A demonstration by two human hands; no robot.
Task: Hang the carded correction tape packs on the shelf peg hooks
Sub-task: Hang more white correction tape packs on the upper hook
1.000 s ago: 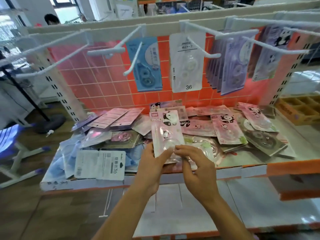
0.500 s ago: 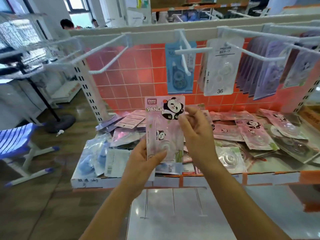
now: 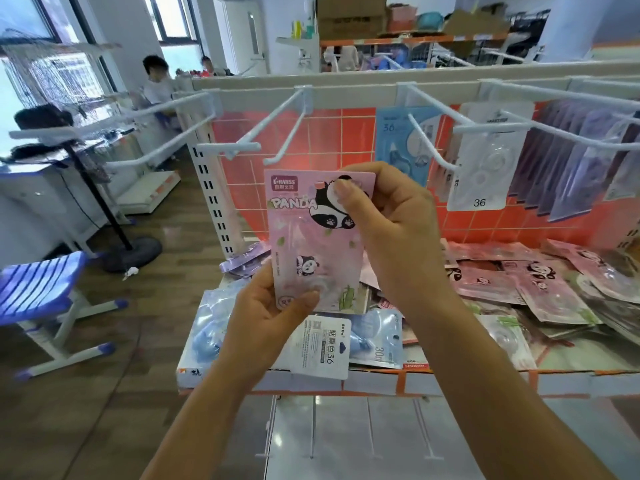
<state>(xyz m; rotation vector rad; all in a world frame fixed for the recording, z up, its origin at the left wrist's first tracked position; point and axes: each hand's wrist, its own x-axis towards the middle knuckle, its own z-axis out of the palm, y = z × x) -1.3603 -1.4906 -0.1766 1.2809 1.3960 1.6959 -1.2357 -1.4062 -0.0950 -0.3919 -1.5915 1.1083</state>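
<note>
A pink panda correction tape pack (image 3: 304, 237) stands upright in front of me, just below an empty white peg hook (image 3: 287, 140). My left hand (image 3: 273, 327) pinches its bottom edge, thumb across the blister. My right hand (image 3: 391, 230) grips its top right corner, thumb on the panda print. On the hooks to the right hang a blue pack (image 3: 401, 147), a clear white pack (image 3: 488, 157) marked 36 and several purple packs (image 3: 568, 161).
A shelf tray (image 3: 381, 379) below holds several loose pink, blue and white packs (image 3: 512, 285). More empty hooks (image 3: 162, 133) reach out to the left. A blue stool (image 3: 45, 292) and a fan stand (image 3: 131, 254) are on the wooden floor at left. People sit at the back.
Both hands have lifted the pink pack from the pile up toward the empty hook. My right hand slid from its lower edge to its top corner.
</note>
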